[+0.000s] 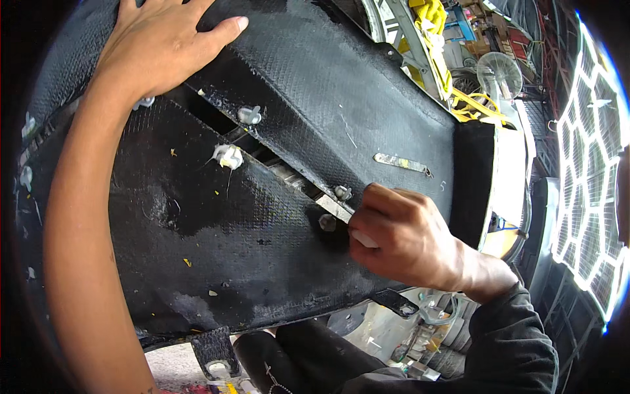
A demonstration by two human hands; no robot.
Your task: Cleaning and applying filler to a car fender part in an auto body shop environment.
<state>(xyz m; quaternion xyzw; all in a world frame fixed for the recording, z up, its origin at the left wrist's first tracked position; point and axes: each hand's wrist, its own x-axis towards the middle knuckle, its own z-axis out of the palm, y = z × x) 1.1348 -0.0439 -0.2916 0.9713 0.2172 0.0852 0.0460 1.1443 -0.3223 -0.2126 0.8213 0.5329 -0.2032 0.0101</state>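
A large black textured panel lies in front of me, with a long slot running diagonally across it. My left hand rests on its far left part, fingers spread and partly cut off by the picture's edge. Over the slot's near right end, my right hand is closed around a flat, light metal strip. The strip's exposed end sits at the slot; the rest is hidden in my fist. Bolts coated with whitish filler, such as this lump and this wing-shaped one, stand along both sides.
Beyond my right hand, another flat metal strip lies on the panel. Yellow cloth, a metal frame and a fan stand behind. Bright hexagonal lights hang at the right. Tabs project from the panel's near edge.
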